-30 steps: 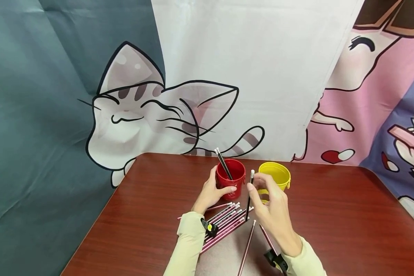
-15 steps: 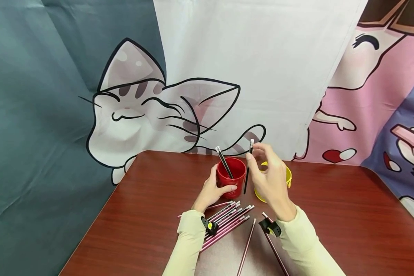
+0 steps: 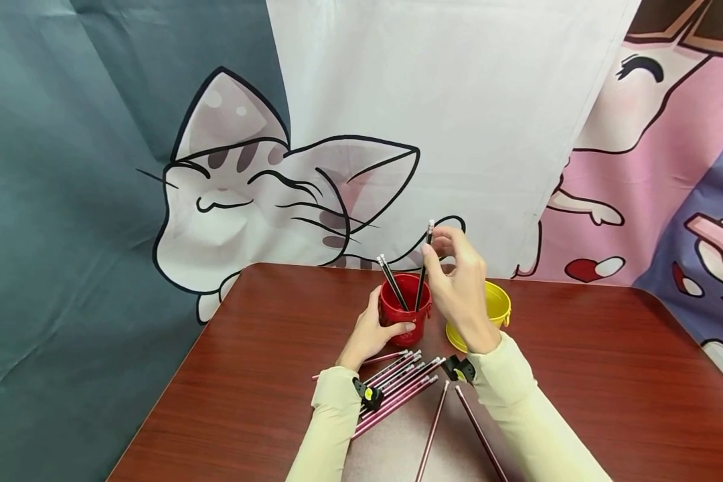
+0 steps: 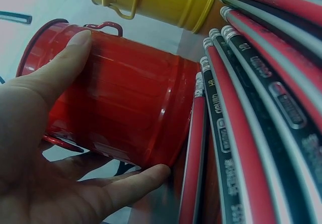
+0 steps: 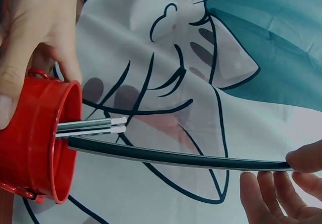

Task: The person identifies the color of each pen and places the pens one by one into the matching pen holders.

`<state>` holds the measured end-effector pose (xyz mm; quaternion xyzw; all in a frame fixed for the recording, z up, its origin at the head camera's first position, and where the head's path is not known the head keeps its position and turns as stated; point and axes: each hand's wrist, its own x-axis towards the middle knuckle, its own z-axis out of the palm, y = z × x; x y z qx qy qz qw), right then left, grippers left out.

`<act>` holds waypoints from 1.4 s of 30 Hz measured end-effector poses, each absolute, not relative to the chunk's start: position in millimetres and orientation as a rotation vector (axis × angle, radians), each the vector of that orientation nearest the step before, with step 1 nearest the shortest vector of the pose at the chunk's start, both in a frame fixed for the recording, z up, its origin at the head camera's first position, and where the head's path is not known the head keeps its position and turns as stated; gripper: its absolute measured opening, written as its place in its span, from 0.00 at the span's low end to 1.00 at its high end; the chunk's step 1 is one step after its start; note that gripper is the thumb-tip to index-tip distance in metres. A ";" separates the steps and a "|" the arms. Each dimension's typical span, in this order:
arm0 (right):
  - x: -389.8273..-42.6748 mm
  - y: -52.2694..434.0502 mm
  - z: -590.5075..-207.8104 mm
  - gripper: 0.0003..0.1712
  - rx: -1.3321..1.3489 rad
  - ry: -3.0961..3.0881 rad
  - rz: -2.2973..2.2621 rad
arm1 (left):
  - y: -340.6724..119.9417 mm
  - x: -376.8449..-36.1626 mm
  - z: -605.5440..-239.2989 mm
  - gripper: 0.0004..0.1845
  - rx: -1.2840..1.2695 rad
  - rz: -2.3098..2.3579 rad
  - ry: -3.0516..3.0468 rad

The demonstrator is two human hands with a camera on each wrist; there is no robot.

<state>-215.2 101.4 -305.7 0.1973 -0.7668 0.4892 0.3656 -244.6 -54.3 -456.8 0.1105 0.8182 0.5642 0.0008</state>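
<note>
Left hand [image 3: 370, 333] fingers wrap red bucket [image 3: 405, 309], two pencils inside. Right hand [image 3: 458, 288] fingers pinch black pencil [image 3: 423, 274], tip entering. Many pencils [image 3: 397, 388] left near worktop's front edge.

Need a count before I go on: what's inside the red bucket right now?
Two pencils lean in the red bucket, and the right hand holds a third with its tip inside. The bucket's wall hides the bottom.
</note>
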 end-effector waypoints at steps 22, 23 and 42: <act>-227.8 93.1 -332.8 0.14 0.530 -2.002 1.231 | -54.9 -243.9 -456.2 0.48 0.353 1.776 2.587; -227.6 93.0 -334.5 0.14 0.529 -2.005 1.232 | -54.9 -243.6 -455.8 0.48 0.353 1.772 2.588; -225.3 91.3 -368.9 0.12 0.522 -2.093 1.224 | -56.3 -243.1 -456.1 0.47 0.376 1.722 2.621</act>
